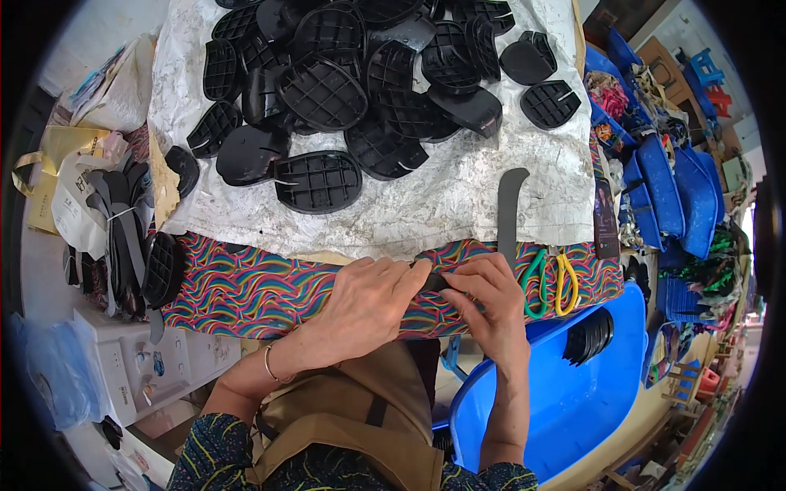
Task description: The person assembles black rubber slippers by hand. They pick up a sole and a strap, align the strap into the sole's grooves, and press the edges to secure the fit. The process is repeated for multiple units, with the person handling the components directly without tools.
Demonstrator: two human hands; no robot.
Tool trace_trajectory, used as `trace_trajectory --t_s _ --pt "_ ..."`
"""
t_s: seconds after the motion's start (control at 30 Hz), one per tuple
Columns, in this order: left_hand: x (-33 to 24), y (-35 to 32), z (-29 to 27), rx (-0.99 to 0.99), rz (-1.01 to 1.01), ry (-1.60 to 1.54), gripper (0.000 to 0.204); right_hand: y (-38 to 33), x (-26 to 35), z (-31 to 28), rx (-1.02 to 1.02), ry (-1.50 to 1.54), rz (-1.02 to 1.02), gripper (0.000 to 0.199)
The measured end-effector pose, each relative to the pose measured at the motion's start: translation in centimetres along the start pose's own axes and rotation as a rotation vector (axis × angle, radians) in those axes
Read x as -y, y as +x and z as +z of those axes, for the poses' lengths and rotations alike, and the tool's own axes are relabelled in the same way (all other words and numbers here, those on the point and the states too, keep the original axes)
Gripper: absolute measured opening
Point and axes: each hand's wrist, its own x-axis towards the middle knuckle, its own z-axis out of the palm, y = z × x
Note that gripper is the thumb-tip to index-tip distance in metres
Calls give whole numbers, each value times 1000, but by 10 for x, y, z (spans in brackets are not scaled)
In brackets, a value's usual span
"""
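Observation:
My left hand (pixel 368 301) and my right hand (pixel 491 303) meet at the table's near edge, pinching a small black piece (pixel 435 281) between them. Fingers cover most of it, so its full shape is hidden. Just beyond them, a white, scuffed sheet (pixel 409 221) bears a heap of black plastic heel-shaped parts (pixel 323 92) with gridded undersides. One such part (pixel 319 182) lies closest to my hands. Right of my right hand is a dark grey strip (pixel 508 213) with a curved end, and then the green handle (pixel 535 285) and yellow handle (pixel 566 285) of cutting tools.
A blue tub (pixel 540 417) stands below at the right, with stacked black parts (pixel 589 335) inside. Bundled dark strips (pixel 123 233) hang by the table's left side, above a white cabinet (pixel 155 368). Blue bins (pixel 659 184) line the right. A patterned cloth (pixel 254 286) covers the table front.

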Motion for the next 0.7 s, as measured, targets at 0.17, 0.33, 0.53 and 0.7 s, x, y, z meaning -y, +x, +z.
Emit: trace_trajectory --t_s 0.17,0.33,0.53,0.7 --pt "-6 5 -3 26 0 23 59 -7 -6 11 -28 -315 -165 32" --pt "-10 -1 7 -43 5 35 54 -20 -15 22 -97 -419 -197 30" --pt "-16 2 6 -50 -45 0 50 -32 -10 37 -197 -462 -91 25" --pt "-18 7 0 -6 -126 -66 46 -39 -6 46 -250 -298 47 20"
